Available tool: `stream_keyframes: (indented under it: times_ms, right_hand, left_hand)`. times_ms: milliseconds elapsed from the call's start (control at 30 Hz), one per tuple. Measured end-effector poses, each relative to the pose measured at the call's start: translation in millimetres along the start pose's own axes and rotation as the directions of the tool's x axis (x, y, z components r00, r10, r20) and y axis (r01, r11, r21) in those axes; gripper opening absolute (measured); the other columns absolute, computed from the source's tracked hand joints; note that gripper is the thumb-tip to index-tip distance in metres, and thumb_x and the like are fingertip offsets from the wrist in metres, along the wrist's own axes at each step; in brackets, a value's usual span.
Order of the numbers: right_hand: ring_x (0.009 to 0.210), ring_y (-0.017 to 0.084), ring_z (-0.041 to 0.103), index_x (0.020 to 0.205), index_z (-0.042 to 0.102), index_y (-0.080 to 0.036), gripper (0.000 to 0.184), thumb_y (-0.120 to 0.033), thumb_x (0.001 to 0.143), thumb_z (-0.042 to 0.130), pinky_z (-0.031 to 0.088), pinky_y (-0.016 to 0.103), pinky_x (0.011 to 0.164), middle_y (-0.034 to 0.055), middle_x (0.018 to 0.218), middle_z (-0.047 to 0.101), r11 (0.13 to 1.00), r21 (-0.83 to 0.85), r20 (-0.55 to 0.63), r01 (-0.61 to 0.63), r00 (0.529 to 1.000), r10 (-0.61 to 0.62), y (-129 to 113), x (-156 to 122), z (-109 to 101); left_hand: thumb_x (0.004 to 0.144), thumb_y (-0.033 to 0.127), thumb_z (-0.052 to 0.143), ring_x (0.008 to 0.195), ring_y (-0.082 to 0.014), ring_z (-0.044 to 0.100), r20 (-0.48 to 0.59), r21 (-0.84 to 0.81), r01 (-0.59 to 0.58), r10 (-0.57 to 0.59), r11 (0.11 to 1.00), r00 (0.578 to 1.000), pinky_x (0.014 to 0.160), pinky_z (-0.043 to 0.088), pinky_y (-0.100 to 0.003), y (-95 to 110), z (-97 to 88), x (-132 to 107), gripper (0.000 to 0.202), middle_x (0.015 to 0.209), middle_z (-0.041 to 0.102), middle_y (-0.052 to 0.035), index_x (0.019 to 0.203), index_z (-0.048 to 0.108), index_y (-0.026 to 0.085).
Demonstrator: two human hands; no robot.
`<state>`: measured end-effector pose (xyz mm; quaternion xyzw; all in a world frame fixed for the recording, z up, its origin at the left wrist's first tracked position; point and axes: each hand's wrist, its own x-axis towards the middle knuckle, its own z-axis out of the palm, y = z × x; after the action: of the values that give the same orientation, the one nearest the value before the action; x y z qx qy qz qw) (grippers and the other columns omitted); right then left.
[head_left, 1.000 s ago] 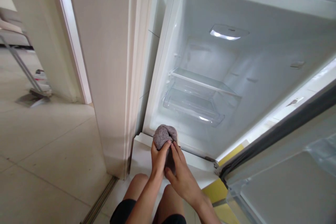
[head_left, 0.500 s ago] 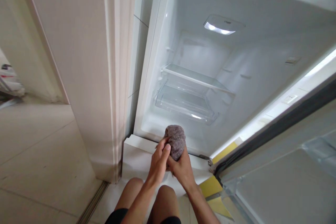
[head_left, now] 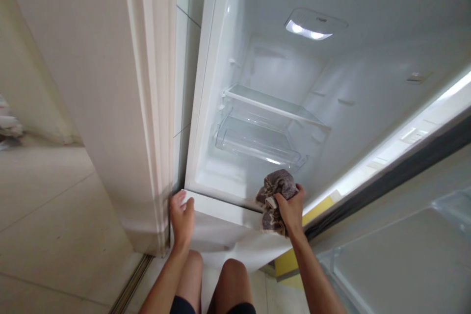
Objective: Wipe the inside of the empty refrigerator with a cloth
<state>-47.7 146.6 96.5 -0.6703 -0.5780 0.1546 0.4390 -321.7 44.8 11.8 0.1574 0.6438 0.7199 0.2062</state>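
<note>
My right hand [head_left: 293, 206] is closed around a crumpled grey-brown cloth [head_left: 279, 187], with its lighter, patterned underside partly showing. The cloth is at the front edge of the open fridge [head_left: 206, 176], over the right part of the white lower door [head_left: 224, 213]. At that door's top left corner is my left hand [head_left: 182, 218], thumb apart from the bent fingers, touching the corner and holding nothing. Inside the fridge are a glass shelf [head_left: 275, 104] and, below it, a clear plastic drawer [head_left: 257, 144].
A lit lamp [head_left: 312, 27] shines at the upper part of the fridge interior. The open fridge door [head_left: 405, 265] takes up the right side. A pale door frame [head_left: 147, 108] stands close on the left, and a yellow panel [head_left: 287, 265] shows low at right.
My hands have parted from around the cloth. The left one has moved left to the lower door's corner, while the right has carried the cloth to the right, where it hangs looser.
</note>
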Motion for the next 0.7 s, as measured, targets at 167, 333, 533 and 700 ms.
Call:
stream_keyframes:
  times_ms: [167, 333, 533, 700]
  right_hand:
    - [0.133, 0.040, 0.048, 0.141, 0.037, 0.003, 0.065, -0.026, 0.084, 0.051, 0.042, 0.049, 0.110, 0.0321, 0.139, 0.049, 0.909, -0.373, -0.192, 0.184, 0.944, -0.269, 37.8, 22.5, 30.4]
    - [0.133, 0.034, 0.049, 0.136, 0.048, -0.003, 0.046, -0.014, 0.093, 0.038, 0.041, 0.046, 0.109, 0.0275, 0.144, 0.049, 0.780, -0.535, -0.120, 0.325, 0.885, -0.450, 51.6, 35.2, 60.8]
    - [0.116, 0.032, 0.061, 0.127, 0.061, -0.005, 0.039, -0.015, 0.095, 0.040, 0.044, 0.042, 0.100, 0.0242, 0.121, 0.066, 0.697, -0.656, 0.203, 0.289, 0.957, -0.205, 29.4, 66.5, 75.7]
    - [0.116, 0.035, 0.064, 0.118, 0.067, -0.006, 0.041, -0.036, 0.090, 0.062, 0.045, 0.045, 0.099, 0.0278, 0.120, 0.067, 0.735, -0.626, 0.276, 0.261, 0.956, -0.104, 13.3, 97.2, 101.2]
  left_hand:
    - [0.086, 0.032, 0.051, 0.135, -0.0346, 0.055, 0.017, 0.427, -0.261, 0.281, 0.866, 0.960, 0.115, 0.042, -0.054, -39.8, -9.8, 32.5, 0.053, 0.138, 0.061, -0.0223, 0.136, 0.050, 0.012]
    - [0.090, 0.029, 0.044, 0.137, -0.0377, 0.053, 0.148, 0.533, -0.400, 0.383, 0.746, 0.912, 0.115, 0.042, -0.053, -42.9, 3.9, 47.7, 0.061, 0.143, 0.057, -0.0290, 0.145, 0.043, 0.003]
    - [0.097, 0.034, 0.033, 0.102, -0.0334, 0.070, -0.021, 0.676, -0.142, 0.211, 0.723, 0.977, 0.095, 0.049, -0.047, -28.4, 28.2, 72.4, 0.046, 0.107, 0.076, -0.0205, 0.120, 0.066, 0.012]
    - [0.102, 0.042, 0.022, 0.091, -0.0330, 0.067, -0.133, 0.734, -0.053, 0.221, 0.677, 0.966, 0.086, 0.044, -0.047, -22.2, 42.7, 67.8, 0.056, 0.101, 0.074, -0.0221, 0.113, 0.068, 0.012]
